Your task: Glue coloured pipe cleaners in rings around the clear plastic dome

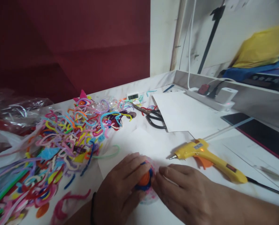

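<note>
A round craft piece (144,179) sits on white paper near the table's front, between my two hands. Its centre is orange, with a dark blue ring around it and a blurred pink, partly see-through edge. My left hand (123,184) curls over its left side, fingers laid across the top and thumb at the near side. From the right, my right hand (181,187) presses its bunched fingertips to the rim. Fingers hide much of the piece. Just beyond my right hand lies a yellow hot glue gun (207,157), its orange light lit and metal nozzle pointing left.
A large heap of colourful pipe cleaners (71,140) covers the left side. Black-handled scissors (154,118) lie partly under white paper (188,109). A small digital display (132,97) stands behind. At right are a dark phone (259,132) and a power strip (210,98); the glue gun's cord (266,186) trails right.
</note>
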The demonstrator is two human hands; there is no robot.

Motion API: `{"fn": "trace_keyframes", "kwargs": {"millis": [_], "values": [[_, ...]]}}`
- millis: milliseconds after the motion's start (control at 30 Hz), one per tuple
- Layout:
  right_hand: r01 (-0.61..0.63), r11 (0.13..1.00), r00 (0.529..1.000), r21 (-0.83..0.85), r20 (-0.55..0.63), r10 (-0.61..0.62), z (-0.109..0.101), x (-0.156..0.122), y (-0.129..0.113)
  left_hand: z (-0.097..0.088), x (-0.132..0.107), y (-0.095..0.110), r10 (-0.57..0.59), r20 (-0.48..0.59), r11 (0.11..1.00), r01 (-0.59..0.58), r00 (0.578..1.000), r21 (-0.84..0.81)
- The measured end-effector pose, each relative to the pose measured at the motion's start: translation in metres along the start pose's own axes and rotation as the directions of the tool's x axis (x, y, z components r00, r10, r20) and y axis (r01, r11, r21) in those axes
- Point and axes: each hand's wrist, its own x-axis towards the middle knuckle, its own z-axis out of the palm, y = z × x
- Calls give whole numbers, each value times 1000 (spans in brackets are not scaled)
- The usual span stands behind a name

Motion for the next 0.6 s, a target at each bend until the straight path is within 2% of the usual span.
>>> {"fn": "trace_keyframes", "kwargs": {"millis": [200,367,500,600], "values": [[-213,977,970,-29,-124,208,2,-5,-11,0,0,0,15,11,1000,-15,1000,-1],[-225,961,944,-162,-281,174,36,-24,-19,4,-1,0,19,-33,1000,-19,999,19],[-247,952,950,-181,-238,202,58,-37,-24,4,-1,2,-30,-32,999,29,999,-38],[-243,955,954,-172,-223,203,53,-38,-25,5,-2,1,-15,-35,999,13,999,-51]]}}
